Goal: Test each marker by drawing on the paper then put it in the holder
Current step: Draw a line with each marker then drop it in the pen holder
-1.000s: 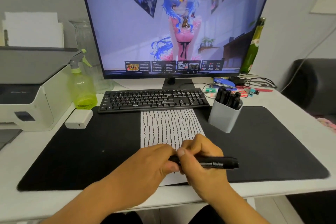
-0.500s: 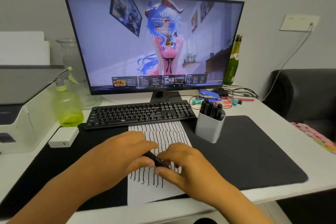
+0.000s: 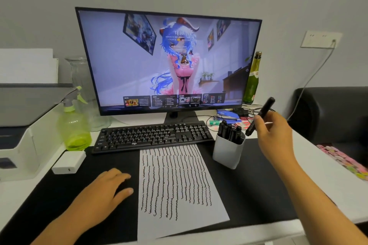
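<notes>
Head view: right hand [image 3: 273, 135] raised, fingers clamped on tilted black marker [image 3: 260, 117], holder [image 3: 228, 153] just below-left of fingertips; left hand [image 3: 107, 191] flat, fingers loosely apart, beside paper [image 3: 179, 223].

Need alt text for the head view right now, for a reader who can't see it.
The right hand holds a black marker tilted just above a white holder of markers. The left hand rests on the black mat beside a paper full of wavy lines.

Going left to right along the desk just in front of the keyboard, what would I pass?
White adapter block → left hand → paper covered in squiggly lines → white marker holder → right hand holding a black marker.
</notes>
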A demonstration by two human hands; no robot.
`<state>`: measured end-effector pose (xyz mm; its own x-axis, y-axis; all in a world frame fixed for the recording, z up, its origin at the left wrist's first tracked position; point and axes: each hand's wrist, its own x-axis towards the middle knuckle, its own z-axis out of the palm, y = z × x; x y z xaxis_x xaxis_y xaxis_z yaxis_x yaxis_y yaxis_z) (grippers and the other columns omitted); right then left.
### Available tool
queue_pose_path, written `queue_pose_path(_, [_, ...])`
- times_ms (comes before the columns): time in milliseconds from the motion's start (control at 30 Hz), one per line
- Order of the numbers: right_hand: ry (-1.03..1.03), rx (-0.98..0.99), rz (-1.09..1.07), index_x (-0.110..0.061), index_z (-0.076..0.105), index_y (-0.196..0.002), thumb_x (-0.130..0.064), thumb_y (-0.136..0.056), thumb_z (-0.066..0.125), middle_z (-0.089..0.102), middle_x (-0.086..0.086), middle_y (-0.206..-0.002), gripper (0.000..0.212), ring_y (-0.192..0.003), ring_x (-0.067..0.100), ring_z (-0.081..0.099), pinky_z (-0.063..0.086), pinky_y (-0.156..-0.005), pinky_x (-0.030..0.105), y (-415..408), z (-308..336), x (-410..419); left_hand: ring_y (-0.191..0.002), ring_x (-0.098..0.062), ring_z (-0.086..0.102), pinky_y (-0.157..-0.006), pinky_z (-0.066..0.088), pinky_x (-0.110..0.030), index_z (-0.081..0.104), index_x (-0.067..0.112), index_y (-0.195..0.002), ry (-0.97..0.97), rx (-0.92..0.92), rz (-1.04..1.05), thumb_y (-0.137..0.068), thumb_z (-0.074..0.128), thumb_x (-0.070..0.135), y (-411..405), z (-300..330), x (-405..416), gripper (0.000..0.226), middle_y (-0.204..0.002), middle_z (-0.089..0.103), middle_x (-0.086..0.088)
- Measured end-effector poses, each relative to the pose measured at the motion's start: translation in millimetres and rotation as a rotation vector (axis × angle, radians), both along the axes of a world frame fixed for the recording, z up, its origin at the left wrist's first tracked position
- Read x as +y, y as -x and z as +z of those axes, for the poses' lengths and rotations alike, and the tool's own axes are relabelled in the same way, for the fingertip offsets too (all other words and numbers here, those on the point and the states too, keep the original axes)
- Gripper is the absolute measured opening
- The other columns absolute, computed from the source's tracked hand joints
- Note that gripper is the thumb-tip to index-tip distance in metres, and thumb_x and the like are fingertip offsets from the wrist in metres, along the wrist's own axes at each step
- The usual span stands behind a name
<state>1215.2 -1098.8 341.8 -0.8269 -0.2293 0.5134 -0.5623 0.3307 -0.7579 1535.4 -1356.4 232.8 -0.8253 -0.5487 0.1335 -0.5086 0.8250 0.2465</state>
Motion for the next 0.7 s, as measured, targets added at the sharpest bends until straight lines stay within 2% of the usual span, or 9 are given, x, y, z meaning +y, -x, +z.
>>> queue_pose_path(100, [-0.041,-0.001,-0.005,-0.002,0.064,-0.114,-0.021,-0.101,0.059,0.062,0.004,-0.095,0.024,-0.076,0.017,0.056,0.035,-0.056,0.014,9.0,-4.8,-8.9,-0.104,0.004,0.039,-0.089,0.041,-0.017,0.039,0.043,-0.135,0.013,0.003,0.019,-0.084,0.043,0.066,0.9,-11.3,1.3,0.057,-0.124,0.037,0.022])
queue_pose_path(300, [-0.218,-0.054,0.086,-0.011,0.068,-0.107,-0.029,-0.1,0.06,0.066,0.002,-0.093,0.021,-0.083,0.019,0.062,0.04,-0.054,0.017,17.4,-26.1,-15.9,-0.107,0.002,0.04,-0.091,0.041,-0.018,0.04,0.044,-0.133,-0.003,0.05,0.034,-0.087,0.043,0.063,-1.1,-14.8,2.6,0.051,-0.119,0.035,0.022])
queue_pose_path(400, [-0.244,-0.027,0.082,-0.014,0.068,-0.085,-0.032,-0.102,0.056,0.069,0.004,-0.082,0.027,-0.072,0.015,0.062,0.045,-0.054,0.027,18.3,-36.9,-15.8,-0.106,0.002,0.04,-0.09,0.041,-0.017,0.042,0.044,-0.132,-0.001,0.068,0.042,-0.086,0.045,0.062,-1.3,-15.9,3.6,0.049,-0.118,0.036,0.022])
queue_pose_path(500, [-0.249,0.017,0.065,-0.02,0.058,-0.06,-0.032,-0.103,0.052,0.059,0.001,-0.062,0.045,-0.059,0.013,0.053,0.036,-0.048,0.029,17.9,-42.3,-15.0,-0.105,0.003,0.04,-0.087,0.04,-0.017,0.043,0.043,-0.131,0.001,0.082,0.048,-0.086,0.046,0.062,-1.0,-17.2,4.1,0.049,-0.117,0.036,0.023])
queue_pose_path(567, [-0.249,0.024,0.084,-0.021,0.06,-0.063,-0.031,-0.103,0.052,0.06,0.0,-0.068,0.042,-0.063,0.011,0.053,0.036,-0.048,0.025,20.0,-43.4,-12.8,-0.104,0.003,0.04,-0.086,0.039,-0.016,0.043,0.043,-0.131,-0.002,0.079,0.054,-0.086,0.046,0.062,-1.4,-17.1,4.3,0.05,-0.115,0.035,0.023])
queue_pose_path(633, [-0.259,0.028,0.114,-0.016,0.072,-0.081,-0.031,-0.102,0.054,0.065,0.001,-0.087,0.031,-0.077,0.017,0.057,0.039,-0.059,0.02,23.6,-43.6,-8.9,-0.104,0.003,0.04,-0.087,0.04,-0.017,0.043,0.044,-0.132,-0.002,0.081,0.054,-0.086,0.045,0.062,-1.3,-17.4,4.5,0.05,-0.116,0.035,0.023])
queue_pose_path(700, [-0.262,0.047,0.159,-0.013,0.075,-0.088,-0.028,-0.102,0.055,0.067,0.002,-0.096,0.028,-0.088,0.022,0.06,0.043,-0.066,0.021,27.3,-46.2,-4.8,-0.105,0.003,0.04,-0.089,0.04,-0.017,0.043,0.043,-0.132,-0.005,0.083,0.058,-0.086,0.045,0.062,-1.2,-16.4,5.2,0.049,-0.118,0.036,0.022])
